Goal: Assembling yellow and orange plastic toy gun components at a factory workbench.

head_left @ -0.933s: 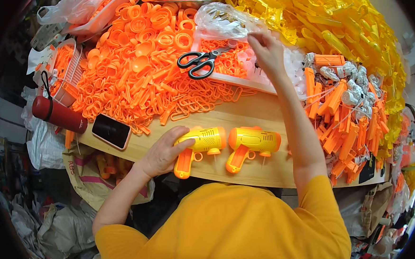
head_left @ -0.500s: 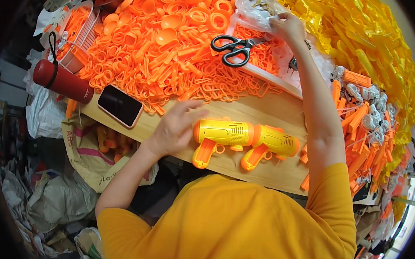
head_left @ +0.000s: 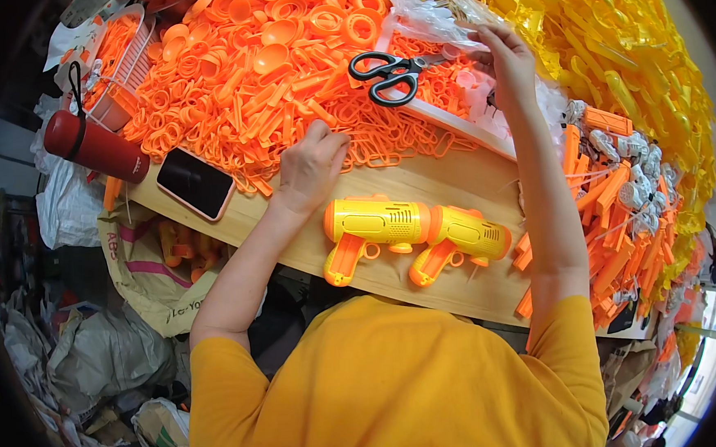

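Orange plastic loops (head_left: 385, 136) lie under the left hand (head_left: 312, 165), whose fingers curl loosely down onto the near edge of the heap; whether they have actually pinched a piece cannot be told, since the fingertips are buried among the parts. The right hand (head_left: 508, 59) is raised further back, fingers bent around the edge of a clear plastic bag (head_left: 431, 6) that rests on the pile; it touches the bag, but how firmly it grips is hidden by the crinkled film.

Between the two hands, black-handled scissors (head_left: 390, 72) lie with blades closed on the orange parts, beside a pale tray edge (head_left: 459, 127). Nearer the person, on the bare wooden tabletop (head_left: 462, 184), two yellow toy guns with orange grips (head_left: 412, 232) lie side by side, touching each other and well clear of both hands. To the left of the left wrist a dark phone (head_left: 196, 183) lies face up at the table's edge, and beyond it a red bottle (head_left: 95, 145) lies on its side near a white wire basket (head_left: 123, 62) holding more orange parts. Right of the right forearm, orange sticks (head_left: 614, 249) and small grey pieces (head_left: 629, 170) are piled together, and a large mound of yellow plastic parts (head_left: 609, 36) fills the far right. Sacks and bags (head_left: 143, 261) sit on the floor to the left.
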Demonstrator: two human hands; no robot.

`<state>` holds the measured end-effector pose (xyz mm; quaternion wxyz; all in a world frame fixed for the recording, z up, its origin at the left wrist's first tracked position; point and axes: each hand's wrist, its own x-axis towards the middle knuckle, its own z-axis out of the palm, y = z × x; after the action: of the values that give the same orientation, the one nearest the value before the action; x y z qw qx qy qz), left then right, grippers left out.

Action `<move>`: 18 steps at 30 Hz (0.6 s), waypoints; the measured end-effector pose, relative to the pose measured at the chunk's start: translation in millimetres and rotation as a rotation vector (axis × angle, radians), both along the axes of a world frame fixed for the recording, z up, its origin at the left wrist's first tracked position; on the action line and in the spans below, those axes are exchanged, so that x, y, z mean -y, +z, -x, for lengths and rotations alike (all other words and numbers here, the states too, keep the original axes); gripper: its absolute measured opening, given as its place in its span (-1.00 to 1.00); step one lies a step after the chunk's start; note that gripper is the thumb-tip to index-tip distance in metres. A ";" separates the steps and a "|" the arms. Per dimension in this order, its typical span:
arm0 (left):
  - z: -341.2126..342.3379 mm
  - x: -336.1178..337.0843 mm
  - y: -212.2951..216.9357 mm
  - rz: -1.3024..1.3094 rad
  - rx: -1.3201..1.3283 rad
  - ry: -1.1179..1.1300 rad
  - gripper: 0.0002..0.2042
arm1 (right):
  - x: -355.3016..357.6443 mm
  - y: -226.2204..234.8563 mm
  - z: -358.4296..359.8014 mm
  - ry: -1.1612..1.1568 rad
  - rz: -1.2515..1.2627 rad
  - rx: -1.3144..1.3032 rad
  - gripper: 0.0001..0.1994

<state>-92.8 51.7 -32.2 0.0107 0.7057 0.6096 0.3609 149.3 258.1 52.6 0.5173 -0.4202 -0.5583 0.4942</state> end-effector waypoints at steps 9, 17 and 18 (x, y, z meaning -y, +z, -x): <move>7.0 -1.5 7.6 -0.115 0.197 -0.017 -0.89 | 93.0 -23.6 -21.1 0.051 -0.056 -0.042 -0.78; 3.7 -11.7 13.6 -0.178 0.263 -0.021 -0.89 | 123.3 -33.0 -31.9 0.035 -0.045 -0.093 -0.81; 2.5 -12.7 15.2 -0.146 0.284 -0.021 -0.89 | 124.4 -32.7 -32.6 0.033 -0.042 -0.119 -0.83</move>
<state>-95.2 64.4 -17.0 0.0492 0.6528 0.5668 0.5002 181.9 133.7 19.9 0.5498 -0.3700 -0.5437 0.5150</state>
